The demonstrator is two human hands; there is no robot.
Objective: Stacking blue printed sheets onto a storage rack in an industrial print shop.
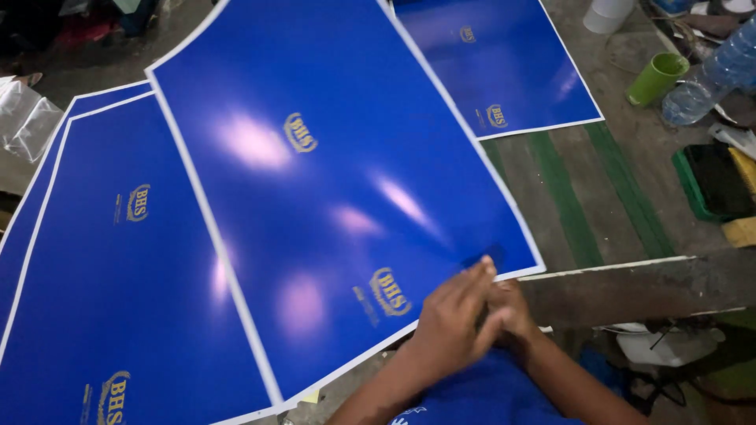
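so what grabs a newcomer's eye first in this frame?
The big glossy blue sheet with a white border fills the centre, glare spots across it, overlapping similar blue sheets at left and top right. At its lower right corner the left hand lies over the right hand, both at the sheet's edge. A green cup and a clear plastic bottle sit at the upper right.

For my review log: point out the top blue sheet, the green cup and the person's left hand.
top blue sheet [331, 197], head view, its glossy middle.
green cup [656, 79], head view, its side wall.
left hand [453, 319], head view, back of the hand.
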